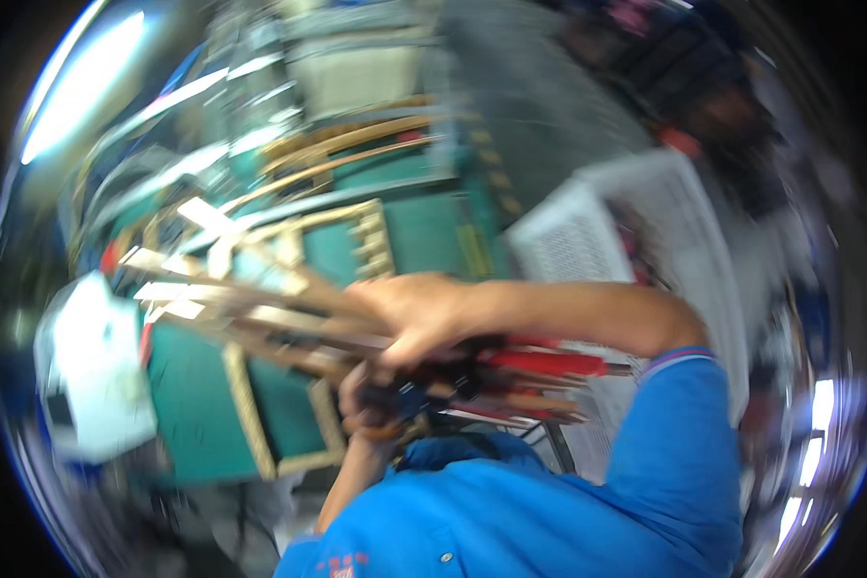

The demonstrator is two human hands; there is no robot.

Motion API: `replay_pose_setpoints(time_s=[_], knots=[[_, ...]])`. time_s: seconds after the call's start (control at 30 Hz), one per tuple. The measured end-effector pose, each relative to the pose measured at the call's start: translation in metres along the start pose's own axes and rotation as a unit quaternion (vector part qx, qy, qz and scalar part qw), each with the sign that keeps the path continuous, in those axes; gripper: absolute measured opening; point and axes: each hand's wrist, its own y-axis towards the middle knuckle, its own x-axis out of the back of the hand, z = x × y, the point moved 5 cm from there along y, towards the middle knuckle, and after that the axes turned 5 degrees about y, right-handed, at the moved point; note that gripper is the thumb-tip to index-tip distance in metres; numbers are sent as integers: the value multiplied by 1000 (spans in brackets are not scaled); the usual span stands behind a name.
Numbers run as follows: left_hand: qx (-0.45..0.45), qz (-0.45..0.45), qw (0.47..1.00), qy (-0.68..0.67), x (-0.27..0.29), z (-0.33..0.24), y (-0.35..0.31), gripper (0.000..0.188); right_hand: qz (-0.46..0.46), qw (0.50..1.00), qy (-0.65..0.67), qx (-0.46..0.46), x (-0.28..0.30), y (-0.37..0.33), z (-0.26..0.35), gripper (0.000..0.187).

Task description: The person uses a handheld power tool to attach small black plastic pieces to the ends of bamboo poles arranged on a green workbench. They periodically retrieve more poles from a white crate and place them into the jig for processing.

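A bundle of thin wooden strips [260,316] lies across the front of my body, smeared by motion. Pale ends fan out to the left above the green table, while red and brown ends [539,361] stick out on the right. My right hand [409,306] is closed over the top of the bundle. Lower down, my left hand [364,400] wraps round it from beneath, its fingers partly hidden. Dark pieces show between the hands, too blurred to name.
Light wooden frames [250,409] lie on the green table [188,424]. More wooden bars [356,143] sit at its far side. A white bag-like object [96,376] is at the left edge. Large white crates or boxes [573,236] stand to the right, beside a grey floor [530,106].
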Motion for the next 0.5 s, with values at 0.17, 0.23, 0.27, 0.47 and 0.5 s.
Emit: replay_pose_setpoints(time_s=[0.17, 0.23, 0.27, 0.47, 0.5], knots=[[2, 96, 988, 117, -65, -5, 37, 62, -355, 934, -13, 37, 21, -108, -3, 61], [-42, 152, 976, 149, -82, -11, 75, 64, -349, 937, 20, -25, 50, -143, 5, 68], [-31, 210, 966, 148, -115, -8, 90, 63, -431, 903, 3, 5, 61, -167, 1, 65], [-36, 370, 911, 180, -348, 31, 90, 48, -615, 786, -64, 7, 91, -353, 20, 41], [-25, 411, 886, 214, -381, 44, 91, 44, -618, 785, -7, -34, 90, -381, 15, 41]])
